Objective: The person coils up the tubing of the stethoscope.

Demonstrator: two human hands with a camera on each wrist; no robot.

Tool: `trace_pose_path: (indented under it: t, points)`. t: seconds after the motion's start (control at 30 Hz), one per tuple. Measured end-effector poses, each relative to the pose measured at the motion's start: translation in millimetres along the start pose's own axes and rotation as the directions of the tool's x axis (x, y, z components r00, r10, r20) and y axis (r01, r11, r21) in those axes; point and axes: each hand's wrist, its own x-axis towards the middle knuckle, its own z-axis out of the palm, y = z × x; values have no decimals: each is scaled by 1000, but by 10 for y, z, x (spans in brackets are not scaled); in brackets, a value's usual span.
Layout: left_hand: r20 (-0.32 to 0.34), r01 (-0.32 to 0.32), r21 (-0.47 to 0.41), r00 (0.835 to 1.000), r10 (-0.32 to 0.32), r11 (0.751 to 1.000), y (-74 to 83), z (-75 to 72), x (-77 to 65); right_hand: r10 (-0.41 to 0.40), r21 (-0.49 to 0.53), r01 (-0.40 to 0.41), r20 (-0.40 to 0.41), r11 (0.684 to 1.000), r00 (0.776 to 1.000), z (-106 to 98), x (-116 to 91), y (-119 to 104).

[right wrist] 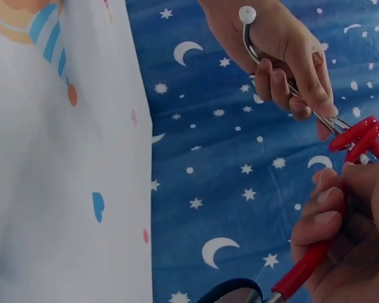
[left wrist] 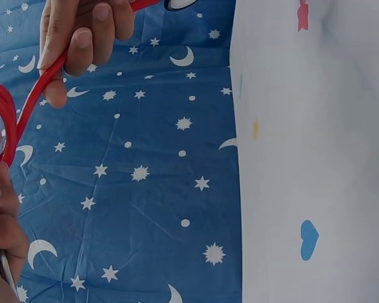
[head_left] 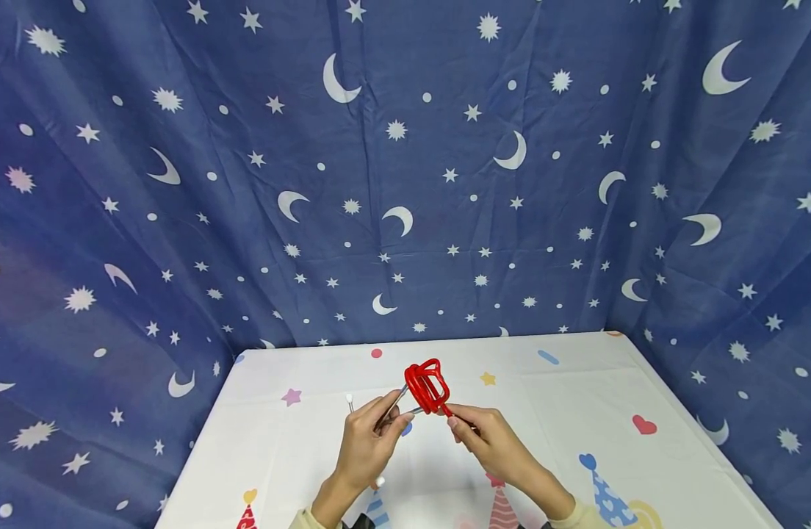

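A stethoscope with red tubing (head_left: pixel 427 387) is held up above the table between both hands. The tubing is coiled in several loops around its metal ear tubes (right wrist: pixel 324 120). My left hand (head_left: pixel 366 444) grips those ear tubes below the coil. One white ear tip (right wrist: pixel 247 14) sticks out behind the left hand in the right wrist view. My right hand (head_left: pixel 494 441) pinches the free stretch of tubing to the right of the coil. From that hand the tube runs on to the round chest piece (right wrist: pixel 234 293), partly cut off at the lower edge of the right wrist view.
Under the hands is a table with a white cloth (head_left: pixel 564 426) printed with hearts, stars and party hats. A dark blue curtain (head_left: pixel 438 213) with white moons and stars hangs behind the table and along both sides.
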Motion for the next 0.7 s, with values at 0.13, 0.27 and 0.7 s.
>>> trace_pose_path:
  t: [0.13, 0.27, 0.7]
  points:
    - [3, 23, 0, 1000, -23, 1000, 5, -5, -3, 8, 3, -8, 6, 1000, 1000, 12, -13, -21]
    - [-17, 46, 6, 999, -46, 999, -13, -13, -1, 19, -1, -19, 14, 1000, 1000, 19, -34, -47]
    - [-70, 138, 83, 989, -133, 987, -125, 1, -18, 3, -23, -2, 42, 1000, 999, 31, -111, -114]
